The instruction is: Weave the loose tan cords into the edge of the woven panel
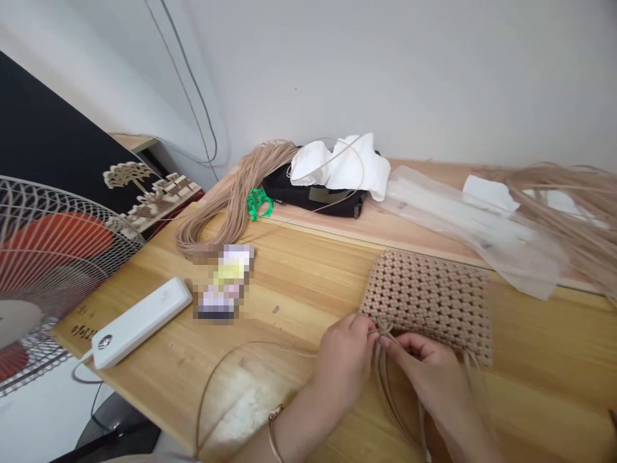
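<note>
Left hand (344, 354) and right hand (438, 373) apparently pinch tan cords (385, 328).

1. The left hand (344, 357) and right hand (436, 373) are partly covering the pinched cords (384, 328).
2. The fan (58, 247) is extending beyond my sight leftward.
3. White sheets (349, 166) are hiding some of the black pouch (308, 195).
4. A flat object (224, 283) is showing only as coarse blocks, blurred past recognising.

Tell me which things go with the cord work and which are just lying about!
Cord work:
left hand and right hand, pinching the loose cords
woven piece
cord bundle, probably spare

Seemingly just lying about:
white power bank
black pouch
white tissue
green tangle
</note>
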{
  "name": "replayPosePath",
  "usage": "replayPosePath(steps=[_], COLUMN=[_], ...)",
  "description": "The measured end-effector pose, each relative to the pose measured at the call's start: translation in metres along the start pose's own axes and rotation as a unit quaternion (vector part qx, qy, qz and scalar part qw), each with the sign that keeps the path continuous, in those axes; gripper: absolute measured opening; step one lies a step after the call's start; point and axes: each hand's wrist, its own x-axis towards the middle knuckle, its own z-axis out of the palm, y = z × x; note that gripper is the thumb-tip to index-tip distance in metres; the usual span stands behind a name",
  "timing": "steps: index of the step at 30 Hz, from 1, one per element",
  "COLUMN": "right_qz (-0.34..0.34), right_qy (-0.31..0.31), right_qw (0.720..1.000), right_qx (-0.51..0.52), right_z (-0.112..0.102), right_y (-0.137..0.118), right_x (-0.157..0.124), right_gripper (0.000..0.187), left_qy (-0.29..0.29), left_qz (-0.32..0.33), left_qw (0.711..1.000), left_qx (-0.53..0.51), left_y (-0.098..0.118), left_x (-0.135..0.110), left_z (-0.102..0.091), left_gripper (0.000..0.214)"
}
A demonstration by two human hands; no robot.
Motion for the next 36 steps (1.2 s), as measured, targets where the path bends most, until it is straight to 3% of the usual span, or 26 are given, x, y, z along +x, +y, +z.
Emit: replayPosePath(steps=[13,29,36], right_qz=[0.009,0.002,0.003], right_qy=[-0.010,-0.016,-0.016], right_qw=[1.000,0.999,1.000], right_qx=[0.026,0.049,0.020], right_z=[-0.0002,0.0011,0.0020], right_y=[-0.0006,0.0068,0.0037], right_x=[0.0011,0.0025,0.0010], right_gripper=[0.023,0.013,0.022], left_qy=[0.015,0.005,0.015], left_qz=[-0.030,-0.022,-0.003], left_qw=[0.994,0.995,0.995], left_qx=[-0.104,-0.102,-0.099], left_y=[-0.0045,-0.0036,-0.0055], left_x=[0.0012,0.0002,-0.0018], left_z=[0.0019,0.0000,0.0032], left_gripper=[0.008,0.010,0.012])
